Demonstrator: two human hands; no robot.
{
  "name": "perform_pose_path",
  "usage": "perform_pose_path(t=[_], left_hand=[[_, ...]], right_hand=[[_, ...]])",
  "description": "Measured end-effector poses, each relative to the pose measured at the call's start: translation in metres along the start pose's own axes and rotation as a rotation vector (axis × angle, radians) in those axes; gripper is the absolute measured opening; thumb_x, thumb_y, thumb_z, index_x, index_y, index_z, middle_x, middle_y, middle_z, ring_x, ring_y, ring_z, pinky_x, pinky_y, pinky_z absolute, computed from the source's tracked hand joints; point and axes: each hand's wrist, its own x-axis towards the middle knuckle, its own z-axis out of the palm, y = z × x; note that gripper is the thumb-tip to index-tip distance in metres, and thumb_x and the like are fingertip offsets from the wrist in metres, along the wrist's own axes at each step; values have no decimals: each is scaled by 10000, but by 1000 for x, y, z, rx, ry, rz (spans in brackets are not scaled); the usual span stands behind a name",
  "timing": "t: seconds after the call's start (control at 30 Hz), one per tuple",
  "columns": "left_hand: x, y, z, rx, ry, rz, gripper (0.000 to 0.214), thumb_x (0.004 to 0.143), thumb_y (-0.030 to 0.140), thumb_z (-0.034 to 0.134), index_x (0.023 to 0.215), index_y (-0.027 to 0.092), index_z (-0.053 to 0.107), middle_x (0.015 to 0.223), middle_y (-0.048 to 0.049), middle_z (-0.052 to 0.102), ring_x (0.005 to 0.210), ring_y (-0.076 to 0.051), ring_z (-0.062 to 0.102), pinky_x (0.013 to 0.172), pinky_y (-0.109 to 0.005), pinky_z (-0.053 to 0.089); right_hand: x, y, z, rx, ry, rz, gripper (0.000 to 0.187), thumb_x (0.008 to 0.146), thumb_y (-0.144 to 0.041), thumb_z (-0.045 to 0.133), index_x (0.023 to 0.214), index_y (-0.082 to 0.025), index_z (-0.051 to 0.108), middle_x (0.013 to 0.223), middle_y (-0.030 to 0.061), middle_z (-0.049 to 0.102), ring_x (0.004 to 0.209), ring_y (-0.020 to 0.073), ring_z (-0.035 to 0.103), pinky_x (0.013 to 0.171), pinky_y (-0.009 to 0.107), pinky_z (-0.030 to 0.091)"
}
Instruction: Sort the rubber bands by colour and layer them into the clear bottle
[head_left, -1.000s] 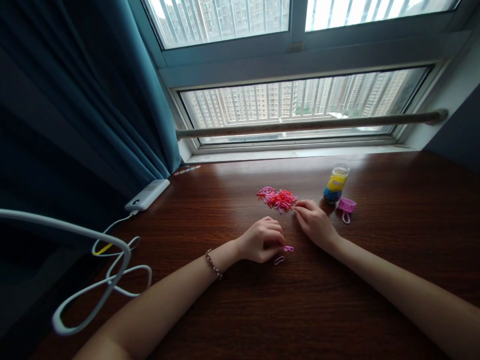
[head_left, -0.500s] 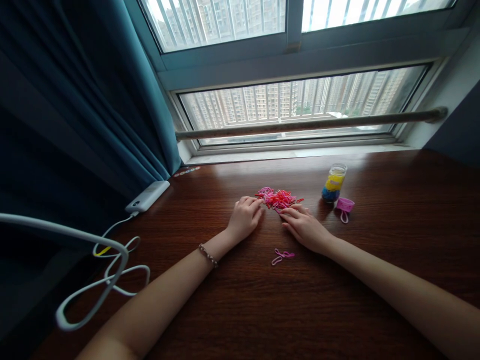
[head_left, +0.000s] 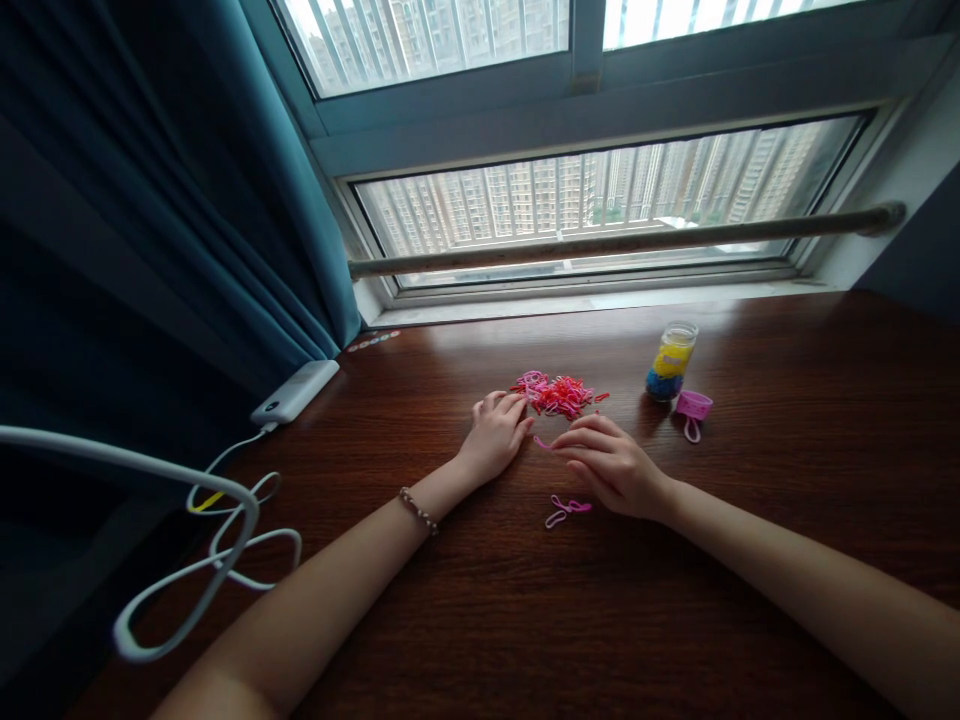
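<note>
On the table (head_left: 450, 362): one pile (head_left: 559, 395), pink and red bands. Left hand (head_left: 495, 432): half-spread, fingertips at the pile's left edge; any grip, cannot tell. Right hand (head_left: 611, 462): narrowed, fingertips at a pink band (head_left: 541, 442); pinched or pressed, cannot tell. Stray bands (head_left: 574, 507): nearer the person; a dragging palm could scatter them. Jar (head_left: 670, 365), cap (head_left: 694, 405) beside: an outward swing could tip the jar. Far edge: sill (head_left: 495, 311). Room: wood, pile to sill, stray bands to person.
</note>
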Motion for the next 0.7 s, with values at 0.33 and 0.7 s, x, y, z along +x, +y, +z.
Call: perform_pose_path(t=[0.33,0.7], left_hand=[[0,0,0,-10,-13,38,333,880,276,390,1180,168,486,1247,-86,502,1199,-245,354,989,-441,281],[0,-1,-5,-218,46,73,87,807,219,521,815,156,580,890,-71,596,871,-191,545,839,-356,431]], right_hand=[[1,-14,3,236,-66,-47,185,834,-146,460,701,-179,585,749,58,641,744,181,529,706,334,455],[-1,-7,8,157,-14,62,272,870,-187,440,616,-184,539,669,49,607,660,158,528,632,288,441]])
